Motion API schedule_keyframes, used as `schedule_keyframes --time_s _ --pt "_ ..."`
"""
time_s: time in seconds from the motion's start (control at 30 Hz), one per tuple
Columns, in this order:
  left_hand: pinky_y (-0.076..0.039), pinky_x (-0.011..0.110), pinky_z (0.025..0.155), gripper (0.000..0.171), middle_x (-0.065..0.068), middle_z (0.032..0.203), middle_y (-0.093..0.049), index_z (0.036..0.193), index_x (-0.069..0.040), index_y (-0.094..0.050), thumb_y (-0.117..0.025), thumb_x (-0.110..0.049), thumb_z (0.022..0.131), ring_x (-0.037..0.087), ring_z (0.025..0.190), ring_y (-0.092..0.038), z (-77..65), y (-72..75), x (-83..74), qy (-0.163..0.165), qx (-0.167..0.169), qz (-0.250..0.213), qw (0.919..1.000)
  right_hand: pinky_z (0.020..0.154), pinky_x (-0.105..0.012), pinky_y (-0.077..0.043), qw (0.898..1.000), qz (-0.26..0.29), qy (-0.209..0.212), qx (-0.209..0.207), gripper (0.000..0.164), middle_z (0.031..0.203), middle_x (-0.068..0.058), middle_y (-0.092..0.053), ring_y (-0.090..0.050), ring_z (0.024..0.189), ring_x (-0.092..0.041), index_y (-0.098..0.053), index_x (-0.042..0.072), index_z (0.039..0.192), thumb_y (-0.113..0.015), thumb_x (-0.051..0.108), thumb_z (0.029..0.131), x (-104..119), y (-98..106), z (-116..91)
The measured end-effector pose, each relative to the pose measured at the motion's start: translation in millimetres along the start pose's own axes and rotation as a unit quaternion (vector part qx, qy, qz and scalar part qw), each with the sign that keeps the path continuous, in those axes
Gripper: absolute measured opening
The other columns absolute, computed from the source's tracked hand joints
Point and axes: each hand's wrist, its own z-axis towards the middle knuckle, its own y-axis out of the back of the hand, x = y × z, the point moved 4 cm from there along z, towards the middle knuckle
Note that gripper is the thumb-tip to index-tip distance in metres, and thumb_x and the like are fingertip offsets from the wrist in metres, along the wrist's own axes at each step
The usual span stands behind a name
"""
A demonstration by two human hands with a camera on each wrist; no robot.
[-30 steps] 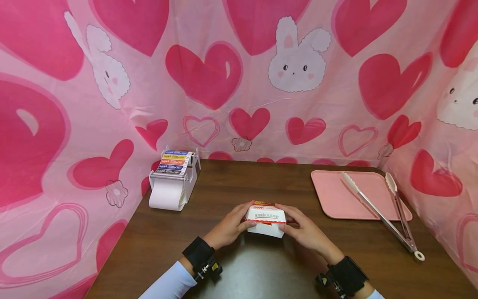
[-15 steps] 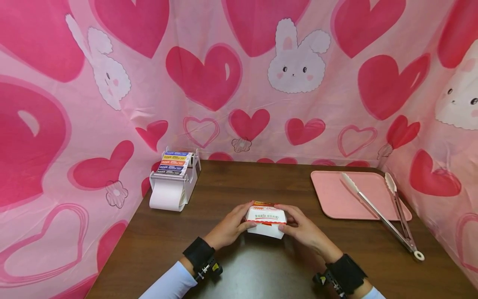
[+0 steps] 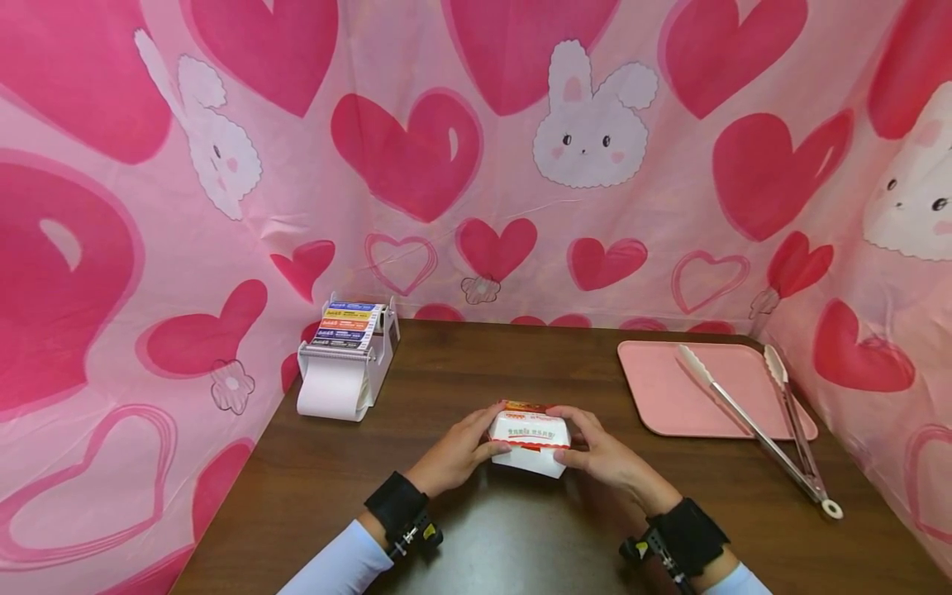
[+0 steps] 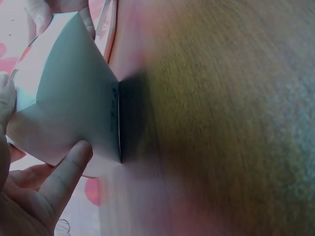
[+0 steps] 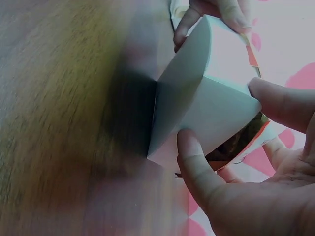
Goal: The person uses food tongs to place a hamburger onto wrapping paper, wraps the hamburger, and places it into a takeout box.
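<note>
A small white paper burger box [image 3: 530, 431] with red and green print stands on the brown table in the head view, its lid down. My left hand [image 3: 463, 446] grips its left side, thumb near the front and fingers toward the back. On the other side my right hand [image 3: 610, 454] holds it the same way. The left wrist view shows a fingertip pressed on the plain side wall of the box [image 4: 74, 93]. In the right wrist view, a dark patch shows between the wall of the box [image 5: 197, 108] and a red edge.
At the back left stands a label dispenser [image 3: 345, 355] with a white roll hanging over its front. A pink tray [image 3: 669, 405] lies at the right, with metal tongs [image 3: 751, 420] across it, their handle end past its near edge. Pink heart-patterned cloth surrounds the table.
My right wrist has shifted slightly left, and the front of the box has moved a touch toward me. Both hands keep their hold on it.
</note>
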Motion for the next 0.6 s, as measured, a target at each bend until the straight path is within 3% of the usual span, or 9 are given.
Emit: schedule_keyframes --time_s 0.2,0.33,0.6 --pt "-0.04 0.055 0.11 0.077 0.018 0.156 -0.042 0.159 -0.012 -0.032 -0.066 -0.039 0.095 0.035 0.139 -0.047 -0.6 0.4 0.1 -0.005 -0.002 0.019 0.9998 0.099 -0.057 -0.04 1.0 0.009 -0.007 0.011 0.065 0.153 -0.018 -0.024 -0.039 0.13 -0.044 -0.045 0.024 0.146 -0.076 0.017 0.09 -4 2 2" --pt "-0.04 0.055 0.11 0.077 0.018 0.156 -0.043 0.159 -0.011 -0.032 -0.066 -0.04 0.096 0.035 0.138 -0.047 -0.9 1.8 0.4 -0.003 -0.003 0.025 0.9997 0.098 -0.053 -0.042 1.0 0.002 0.011 0.006 0.064 0.153 -0.017 -0.029 -0.043 0.128 -0.041 -0.046 0.025 0.148 -0.075 0.023 0.091 -7 3 3" --pt "-0.044 0.053 0.106 0.075 0.017 0.151 -0.047 0.157 -0.009 -0.035 -0.064 -0.042 0.097 0.032 0.131 -0.053 -0.5 1.7 1.4 -0.01 -0.018 0.04 0.999 0.089 -0.03 -0.052 0.99 -0.055 0.13 -0.028 0.063 0.149 -0.016 -0.048 -0.061 0.12 -0.034 -0.048 0.02 0.151 -0.073 0.026 0.094 -15 3 1"
